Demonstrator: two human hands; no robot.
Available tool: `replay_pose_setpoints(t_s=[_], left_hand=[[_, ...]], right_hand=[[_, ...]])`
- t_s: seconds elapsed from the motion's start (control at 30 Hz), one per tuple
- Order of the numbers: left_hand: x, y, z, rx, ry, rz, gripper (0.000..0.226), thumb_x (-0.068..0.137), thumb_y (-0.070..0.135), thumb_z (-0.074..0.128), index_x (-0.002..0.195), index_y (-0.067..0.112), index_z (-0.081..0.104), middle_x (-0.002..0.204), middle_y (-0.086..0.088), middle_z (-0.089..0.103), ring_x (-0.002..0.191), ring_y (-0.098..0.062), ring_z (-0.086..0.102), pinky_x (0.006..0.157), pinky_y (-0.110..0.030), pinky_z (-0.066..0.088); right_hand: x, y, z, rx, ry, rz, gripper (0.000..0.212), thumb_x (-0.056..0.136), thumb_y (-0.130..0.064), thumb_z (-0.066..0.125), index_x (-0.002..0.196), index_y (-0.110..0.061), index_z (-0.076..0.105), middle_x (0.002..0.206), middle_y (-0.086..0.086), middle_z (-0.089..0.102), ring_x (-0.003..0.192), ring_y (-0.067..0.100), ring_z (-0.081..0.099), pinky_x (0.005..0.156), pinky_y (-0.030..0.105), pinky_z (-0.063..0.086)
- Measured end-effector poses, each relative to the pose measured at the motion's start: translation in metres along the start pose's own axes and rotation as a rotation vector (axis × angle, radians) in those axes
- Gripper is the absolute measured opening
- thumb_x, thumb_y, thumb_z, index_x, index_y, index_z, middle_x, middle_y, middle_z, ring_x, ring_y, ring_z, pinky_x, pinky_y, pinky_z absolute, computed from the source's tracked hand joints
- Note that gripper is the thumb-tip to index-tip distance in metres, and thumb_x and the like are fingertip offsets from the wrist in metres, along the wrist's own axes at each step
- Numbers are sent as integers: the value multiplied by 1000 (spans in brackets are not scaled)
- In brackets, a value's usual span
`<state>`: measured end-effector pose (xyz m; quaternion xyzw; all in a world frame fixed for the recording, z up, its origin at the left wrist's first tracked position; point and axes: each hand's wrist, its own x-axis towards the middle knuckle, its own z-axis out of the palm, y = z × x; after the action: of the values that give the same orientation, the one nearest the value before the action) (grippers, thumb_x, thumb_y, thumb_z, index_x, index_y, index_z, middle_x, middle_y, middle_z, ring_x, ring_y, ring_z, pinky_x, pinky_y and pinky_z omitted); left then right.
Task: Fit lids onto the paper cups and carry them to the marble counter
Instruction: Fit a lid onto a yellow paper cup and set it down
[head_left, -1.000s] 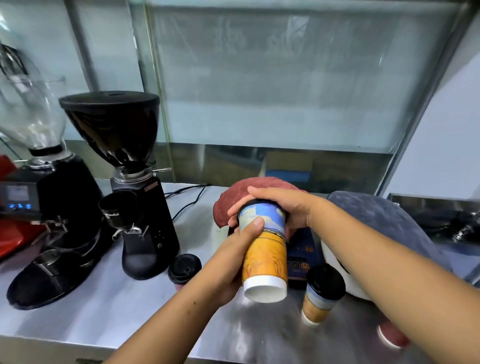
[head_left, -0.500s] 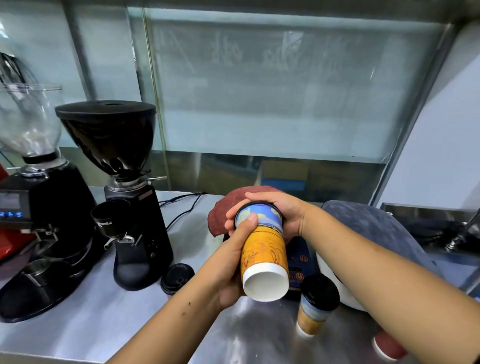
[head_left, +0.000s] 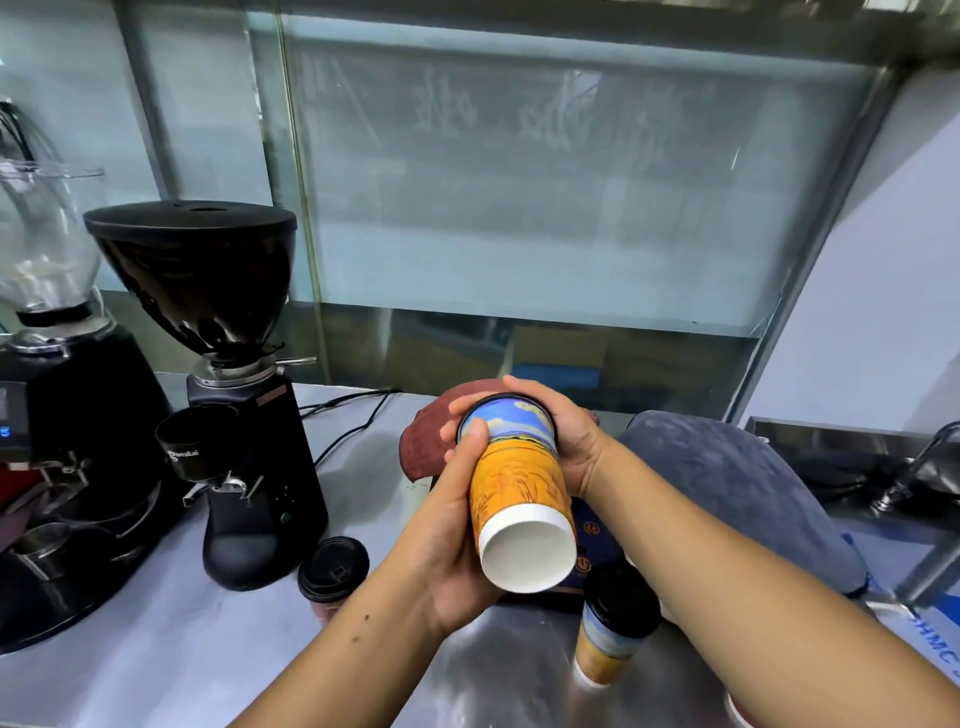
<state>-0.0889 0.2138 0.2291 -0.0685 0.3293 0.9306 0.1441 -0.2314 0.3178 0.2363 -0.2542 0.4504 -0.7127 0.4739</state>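
I hold an orange and blue paper cup (head_left: 514, 483) in the air, tipped so its white base faces me. My left hand (head_left: 457, 525) grips its side, thumb on the blue band. My right hand (head_left: 566, 441) wraps around the far top end, where a thin black lid rim shows. On the steel counter (head_left: 182, 660) stand a second lidded cup (head_left: 613, 634) under my right forearm and a pinkish cup with a black lid (head_left: 332, 571) beside the grinder.
A black coffee grinder (head_left: 234, 415) and a second grinder with a clear hopper (head_left: 57, 395) stand at left. A red cloth (head_left: 426, 441) and a grey cloth (head_left: 727, 488) lie behind the cups. A glass screen backs the counter. A sink tap (head_left: 914, 467) is at right.
The cup in my hands has tipped a little further, its base turning more toward me. The view has tilted upward. Both hands keep their hold.
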Motion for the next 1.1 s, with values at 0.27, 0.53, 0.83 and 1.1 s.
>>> replay_pose_setpoints(t_s=[0.27, 0.53, 0.83, 1.1], left_hand=[[-4, -18, 10, 69, 97, -103, 77, 70, 48, 80, 127, 1, 58, 91, -28, 71, 65, -39, 71, 59, -45, 60], [-4, -27, 16, 48, 156, -103, 76, 69, 44, 79, 129, 2, 58, 88, -25, 68, 60, -36, 68, 53, -40, 58], [3, -18, 21, -8, 23, -49, 72, 71, 63, 69, 96, -4, 78, 90, -24, 70, 62, -36, 70, 56, -38, 59], [8, -20, 27, -68, 8, -44, 78, 75, 69, 64, 99, -4, 77, 94, -24, 69, 64, -35, 70, 56, -37, 59]], right_hand=[[-3, -29, -2, -472, 236, 529, 53, 90, -51, 65, 114, -4, 72, 122, 16, 67, 118, 34, 57, 122, 54, 31], [-8, -28, -9, -426, 217, 510, 67, 97, -62, 48, 125, -4, 68, 135, 19, 60, 127, 36, 52, 123, 58, 25], [-22, -7, -15, 38, -4, 51, 88, 96, -59, 51, 157, 0, 28, 163, 30, 22, 141, 45, 29, 122, 55, 24], [-24, -7, -10, 77, 100, -28, 91, 91, -60, 55, 154, 2, 35, 148, 31, 37, 117, 36, 58, 101, 46, 52]])
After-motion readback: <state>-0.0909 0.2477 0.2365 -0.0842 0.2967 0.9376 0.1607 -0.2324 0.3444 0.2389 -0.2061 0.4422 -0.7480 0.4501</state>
